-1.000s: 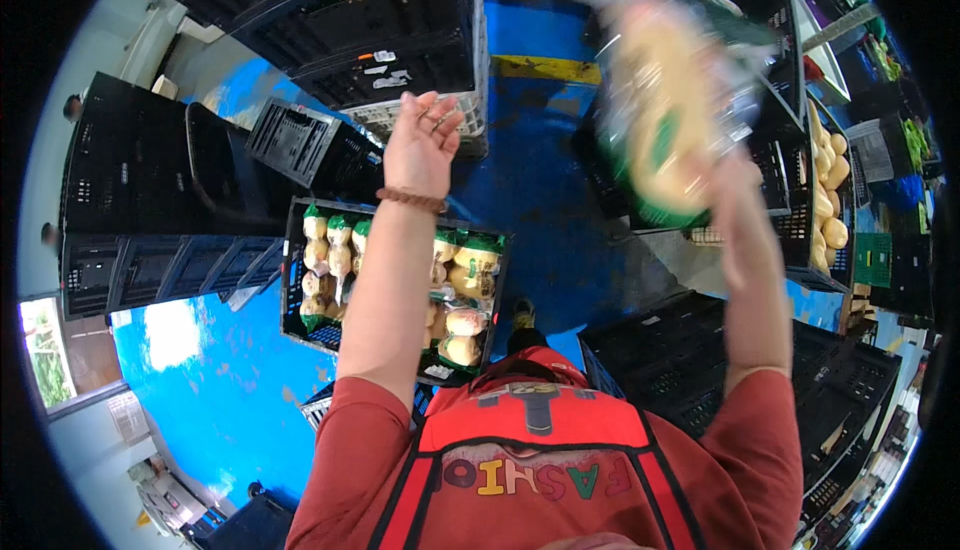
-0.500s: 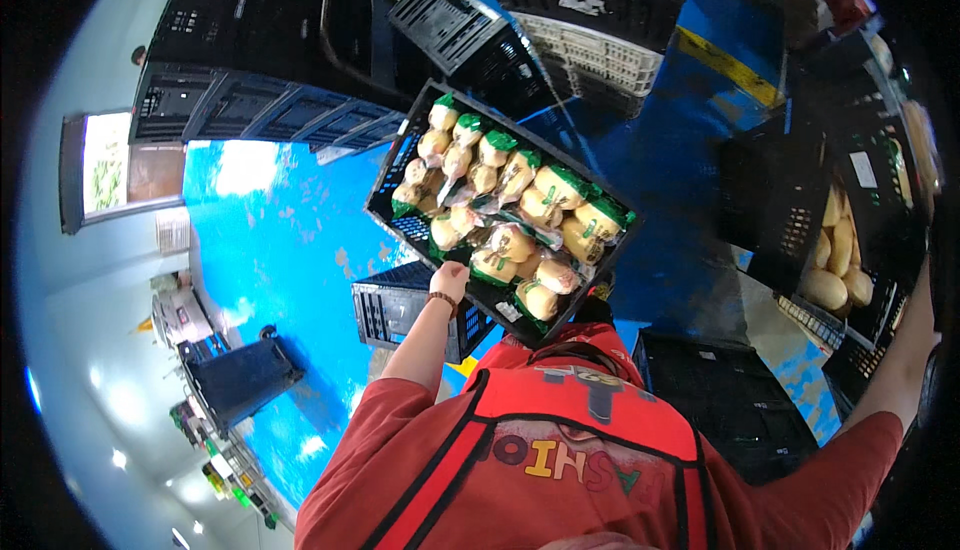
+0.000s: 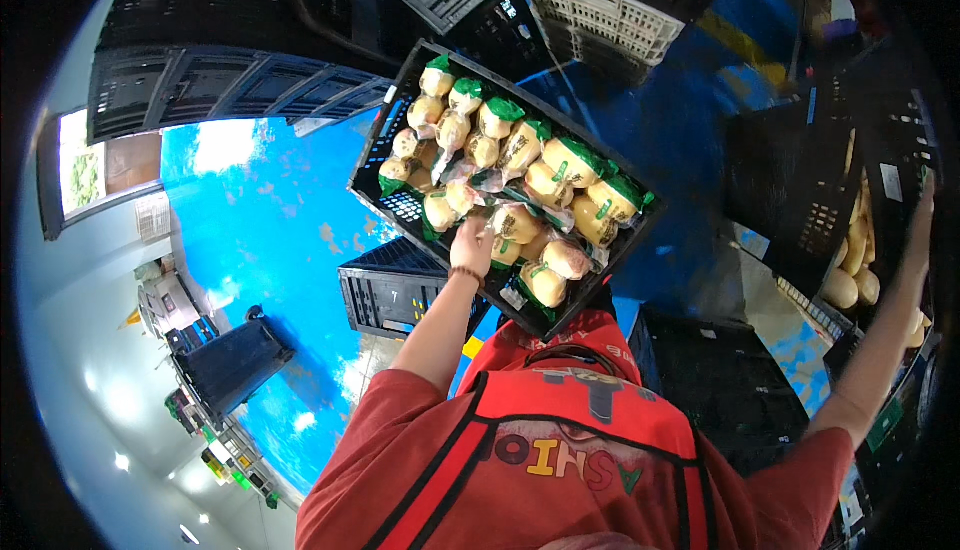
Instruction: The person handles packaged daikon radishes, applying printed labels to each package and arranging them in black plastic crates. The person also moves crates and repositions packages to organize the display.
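Note:
A tilted black plastic crate (image 3: 630, 250) is in front of me, holding clear, green-ended bags of pale yellow potatoes (image 3: 540, 182). My left hand (image 3: 472, 245) reaches over its near side, fingers curled against the bags; what they hold, if anything, is hidden. My right arm stretches far to the right, and my right hand (image 3: 926, 200) is at another black crate (image 3: 800, 170). Its fingers are too small and distorted at the picture's rim to read. Loose pale potatoes (image 3: 848, 275) show in that right-hand crate.
Below the potato crate's left side stands another dark crate (image 3: 390, 295). Large black crates (image 3: 240, 90) fill the upper left, with a whitish crate (image 3: 600, 15) at the top. A black crate (image 3: 715, 380) is by my right side. A dark cart (image 3: 235, 365) stands on the blue floor at left.
My left hand has moved from the crate's near rim in among the bags. My right hand stays far right, a little higher. The view has shifted slightly.

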`<action>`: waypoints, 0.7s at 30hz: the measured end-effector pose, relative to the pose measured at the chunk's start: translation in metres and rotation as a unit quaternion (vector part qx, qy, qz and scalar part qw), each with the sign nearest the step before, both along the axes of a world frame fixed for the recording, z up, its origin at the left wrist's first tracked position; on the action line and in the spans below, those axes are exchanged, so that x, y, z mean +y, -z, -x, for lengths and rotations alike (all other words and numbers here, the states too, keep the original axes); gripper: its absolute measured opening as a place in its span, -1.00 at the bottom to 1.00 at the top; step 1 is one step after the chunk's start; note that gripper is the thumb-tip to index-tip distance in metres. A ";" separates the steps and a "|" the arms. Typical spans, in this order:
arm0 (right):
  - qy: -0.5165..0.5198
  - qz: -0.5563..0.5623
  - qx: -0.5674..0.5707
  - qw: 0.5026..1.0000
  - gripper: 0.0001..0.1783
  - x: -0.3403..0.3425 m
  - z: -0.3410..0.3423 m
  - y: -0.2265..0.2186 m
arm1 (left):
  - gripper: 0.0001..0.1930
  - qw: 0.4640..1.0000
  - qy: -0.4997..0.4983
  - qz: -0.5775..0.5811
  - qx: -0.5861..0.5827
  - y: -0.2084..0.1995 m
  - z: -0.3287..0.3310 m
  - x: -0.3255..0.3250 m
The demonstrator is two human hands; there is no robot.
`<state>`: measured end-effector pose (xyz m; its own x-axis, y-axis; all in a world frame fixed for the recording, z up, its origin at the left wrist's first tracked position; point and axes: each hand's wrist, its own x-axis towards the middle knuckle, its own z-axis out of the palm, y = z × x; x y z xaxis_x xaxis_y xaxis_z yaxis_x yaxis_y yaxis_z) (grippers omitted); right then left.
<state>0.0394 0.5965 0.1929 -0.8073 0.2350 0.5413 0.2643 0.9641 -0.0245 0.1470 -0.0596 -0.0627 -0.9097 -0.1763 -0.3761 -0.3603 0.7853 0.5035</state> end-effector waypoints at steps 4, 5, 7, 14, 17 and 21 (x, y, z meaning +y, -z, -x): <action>-0.152 0.181 -0.112 0.965 -0.72 -0.144 -0.050 0.071 | -0.60 0.996 0.064 0.060 0.035 0.021 0.061 0.021; -0.194 0.230 -0.155 0.941 -0.74 -0.181 -0.064 0.091 | -0.59 0.988 0.104 0.098 0.057 0.025 0.073 0.027; -0.203 0.320 -0.246 0.892 -0.76 -0.246 -0.094 0.131 | -0.60 0.973 0.142 0.159 -0.092 0.027 0.094 0.037; -0.217 0.477 -0.354 0.775 -0.70 -0.353 -0.164 0.194 | -0.75 0.971 0.177 0.128 -0.095 0.037 0.116 0.005; -0.219 0.481 -0.350 0.774 -0.70 -0.364 -0.163 0.201 | -0.73 0.981 0.190 0.038 -0.011 0.007 0.116 -0.005; -0.179 0.510 -0.353 0.764 -0.69 -0.377 -0.141 0.201 | -0.75 0.986 0.138 -0.065 0.074 -0.038 0.104 -0.017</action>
<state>0.1802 0.2192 -0.0080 -0.9249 -0.0602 -0.3755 0.2826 0.5518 -0.7846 0.0433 -0.0768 -0.0245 -0.9626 0.1269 -0.2393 -0.0572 0.7683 0.6375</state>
